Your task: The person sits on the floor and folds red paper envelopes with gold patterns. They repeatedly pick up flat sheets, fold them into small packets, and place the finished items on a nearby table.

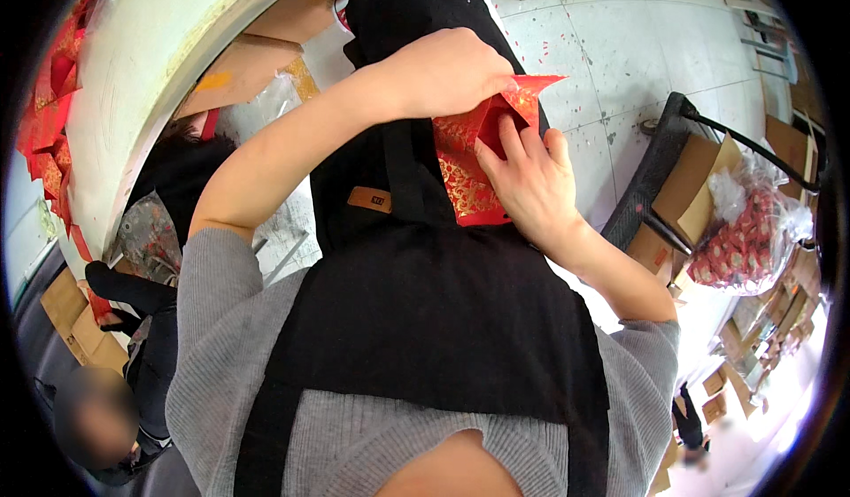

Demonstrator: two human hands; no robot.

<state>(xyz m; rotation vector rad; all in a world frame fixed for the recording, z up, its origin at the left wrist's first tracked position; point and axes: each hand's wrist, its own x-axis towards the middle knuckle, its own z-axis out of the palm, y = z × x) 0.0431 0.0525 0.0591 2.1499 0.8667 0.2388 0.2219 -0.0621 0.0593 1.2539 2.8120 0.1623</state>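
A red envelope (474, 183) with gold patterning lies over the black apron on my lap, its flap standing up at the far end. My left hand (460, 72) is closed on the upper edge near the flap, its fingertips mostly hidden. From the right, my right hand (536, 178) reaches into the opening with bent fingers. Its thumb presses against the side of the envelope. Whatever lies inside the opening is hidden by the fingers.
On the left stands a pale table (181, 32) with red gold-patterned pieces (57, 143) along its far side. A person (150, 355) sits at lower left. A black cart (651, 174) at right carries a cardboard box (691, 183) and a clear bag of red items (739, 245).
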